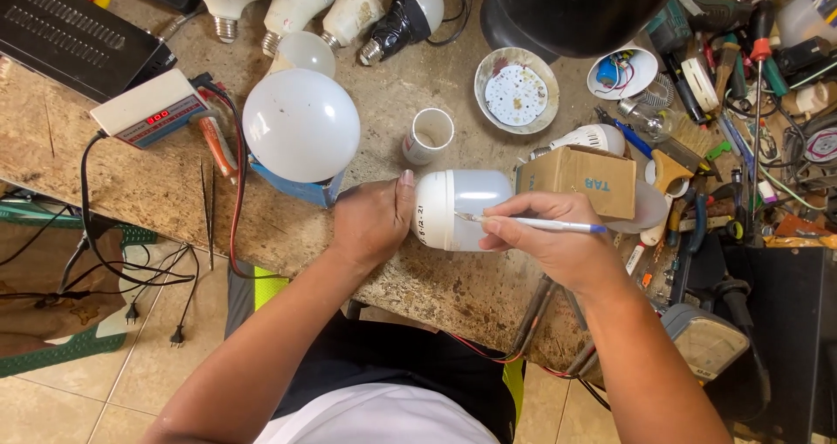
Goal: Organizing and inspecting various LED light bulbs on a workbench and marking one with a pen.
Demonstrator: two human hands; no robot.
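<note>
A worn chipboard workbench (131, 183) carries the job. At its near edge the left hand (373, 222) is wrapped around a white lamp housing (460, 209) lying on its side, while the right hand (545, 235) pinches a pen (540, 224), tip on the housing: marking seems underway, calling for steadiness. A cardboard box (580, 181) crowds just right; a large globe bulb (301, 126) lies farther left.

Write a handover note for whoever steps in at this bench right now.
Left hand: grips the base end of the white bulb, holding it sideways at the bench edge.
Right hand: fingers hold a pen, its tip on the bulb's white collar.
Done: some marking already shows on the collar.
Left: writing appears unfinished; the pen is not yet lifted.
Nearby: small cardboard box behind the bulb.
</note>
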